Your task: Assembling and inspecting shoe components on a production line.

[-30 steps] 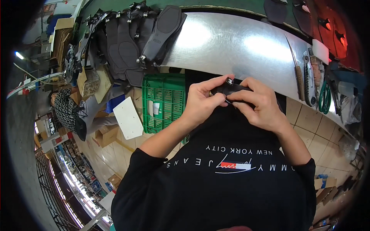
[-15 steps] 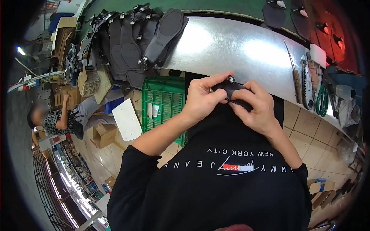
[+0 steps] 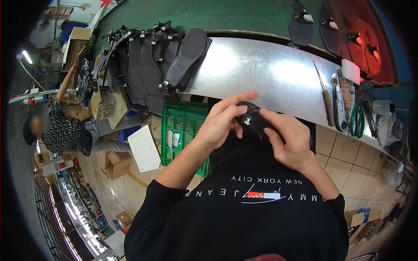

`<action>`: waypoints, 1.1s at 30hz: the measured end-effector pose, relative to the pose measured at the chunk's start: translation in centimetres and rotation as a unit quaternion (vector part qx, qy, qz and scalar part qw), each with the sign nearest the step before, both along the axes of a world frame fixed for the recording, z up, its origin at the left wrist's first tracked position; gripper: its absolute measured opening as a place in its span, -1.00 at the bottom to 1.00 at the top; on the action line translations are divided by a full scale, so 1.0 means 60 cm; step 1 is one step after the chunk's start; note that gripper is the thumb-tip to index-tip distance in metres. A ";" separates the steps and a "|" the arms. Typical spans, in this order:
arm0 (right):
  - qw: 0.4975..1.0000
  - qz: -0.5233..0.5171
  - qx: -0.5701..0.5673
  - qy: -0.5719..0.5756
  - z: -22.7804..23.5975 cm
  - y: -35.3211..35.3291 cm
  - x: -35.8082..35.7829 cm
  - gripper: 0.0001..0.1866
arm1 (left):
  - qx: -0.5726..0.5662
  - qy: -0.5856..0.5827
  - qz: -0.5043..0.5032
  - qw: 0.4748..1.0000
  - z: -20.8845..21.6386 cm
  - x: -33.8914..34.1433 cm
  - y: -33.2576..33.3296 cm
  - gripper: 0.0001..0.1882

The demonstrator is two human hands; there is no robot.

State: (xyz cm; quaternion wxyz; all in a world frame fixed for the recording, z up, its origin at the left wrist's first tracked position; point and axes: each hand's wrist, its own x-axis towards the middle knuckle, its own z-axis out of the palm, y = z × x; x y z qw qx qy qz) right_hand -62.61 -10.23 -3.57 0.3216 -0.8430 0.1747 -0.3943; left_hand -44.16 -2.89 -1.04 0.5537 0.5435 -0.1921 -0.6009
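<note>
Between my two hands, in front of my black shirt, is a black sandal strap point(image 3: 260, 126) with a small whitish piece at its left end. My left hand point(image 3: 220, 122) pinches that end between thumb and fingers, with the index finger stretched out above it. From the other side my right hand point(image 3: 292, 140) grips the strap, its fingertips on the upper edge and the thumb below. Part of the strap is hidden by the fingers. Beyond my left hand, a pile of dark sandal soles point(image 3: 146, 65) with straps lies at the left of the metal worktop point(image 3: 265, 56).
An awl point(image 3: 326, 104), a utility knife point(image 3: 340, 104) and green-handled scissors point(image 3: 358, 119) lie at the worktop's right end. A green crate point(image 3: 185, 111) stands below the left end. More sandals point(image 3: 301, 30) sit at the far right. Another person point(image 3: 65, 124) stands at the left.
The strap has turned and lowered slightly, so its whitish piece now faces up between my hands. My right fingers have straightened. The person at the left has raised an arm.
</note>
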 end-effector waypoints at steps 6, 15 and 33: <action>0.992 -0.028 0.107 0.057 0.004 -0.005 -0.010 -0.78 | 0.053 -0.013 -0.100 0.993 0.008 0.005 -0.001 -0.68; 0.988 -0.020 0.145 0.043 0.022 0.009 -0.001 -0.82 | 0.052 -0.119 -0.091 0.987 0.006 -0.026 0.020 -0.74; 0.911 0.020 0.412 0.028 0.010 0.024 -0.002 -0.88 | 0.062 -0.169 -0.175 0.968 0.001 0.003 0.030 -0.87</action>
